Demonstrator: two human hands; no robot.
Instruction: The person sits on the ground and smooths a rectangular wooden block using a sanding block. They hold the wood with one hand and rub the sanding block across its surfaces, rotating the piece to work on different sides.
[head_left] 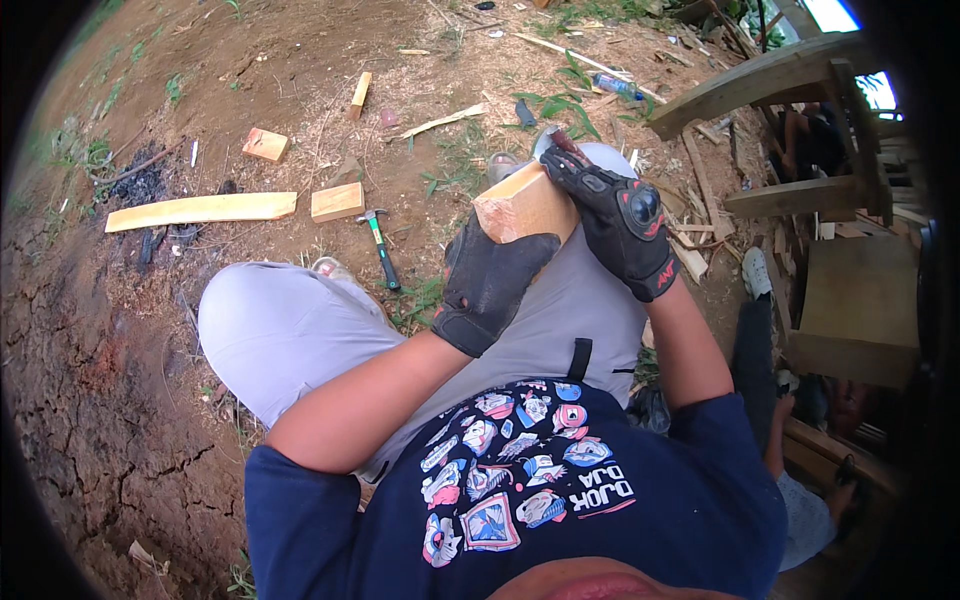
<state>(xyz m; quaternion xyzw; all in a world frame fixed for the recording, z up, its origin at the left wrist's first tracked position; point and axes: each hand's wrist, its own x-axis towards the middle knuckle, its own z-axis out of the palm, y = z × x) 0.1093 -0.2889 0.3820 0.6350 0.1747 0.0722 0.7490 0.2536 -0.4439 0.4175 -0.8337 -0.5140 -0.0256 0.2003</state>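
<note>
A thick, pale wood block (pixel 527 205) rests over my lap, tilted, its near end face toward the left. My left hand (pixel 490 285), in a black glove, wraps round the block's near side and underside, with the fingers partly hidden. At the far end, my right hand (pixel 615 215), also gloved in black, closes on a small tool (pixel 562 143) with a shiny metal edge and a dark reddish part. This tool lies against the block's far top edge. Its kind I cannot make out, as the glove covers much of it.
On the dirt at left lie a hammer (pixel 380 248) with a green and black handle, a long board (pixel 200 211) and cut wood blocks (pixel 338 202). A plastic bottle (pixel 617 87) is farther off. Wooden furniture frames (pixel 800 190) and another person's arm (pixel 779 435) are at right.
</note>
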